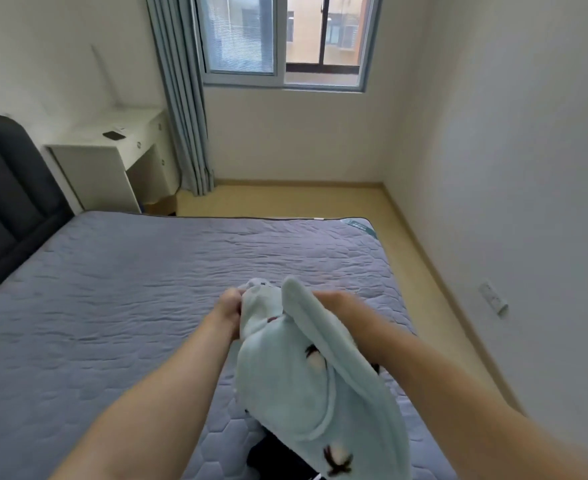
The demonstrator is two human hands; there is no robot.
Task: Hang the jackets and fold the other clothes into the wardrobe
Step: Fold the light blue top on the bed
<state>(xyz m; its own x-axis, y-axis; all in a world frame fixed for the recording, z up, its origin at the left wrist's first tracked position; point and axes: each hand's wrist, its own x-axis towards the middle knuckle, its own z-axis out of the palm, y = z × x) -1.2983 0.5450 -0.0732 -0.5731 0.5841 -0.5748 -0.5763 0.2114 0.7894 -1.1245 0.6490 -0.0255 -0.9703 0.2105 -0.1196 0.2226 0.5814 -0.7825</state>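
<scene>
Fabric of a pale mint colour, soft and fleecy, makes up the pale garment. It has small dark printed motifs with light centres, one close to the middle and one at its near edge. It is bunched and folded over itself, with one thick fold standing up at the far end. It hangs in the air above the near right part of the bed, between the two forearms.

The left hand grips the far left edge of the pale garment. Its fingers are curled tight round a bunch of the fabric. The right hand is blurred and lies just beside the standing fold, touching it. Its fingers go behind the fabric, so I cannot tell whether they hold it.

Under the hanging cloth, at the near edge of the bed, lies a dark garment, partly hidden. The bed has a grey-violet quilted cover and a dark padded headboard at the left.

At the far left stands a white counter with a small dark flat thing on top. Its drawers are closed, so their inside is not visible. Beside it a grey-blue curtain hangs at the left of the window.
</scene>
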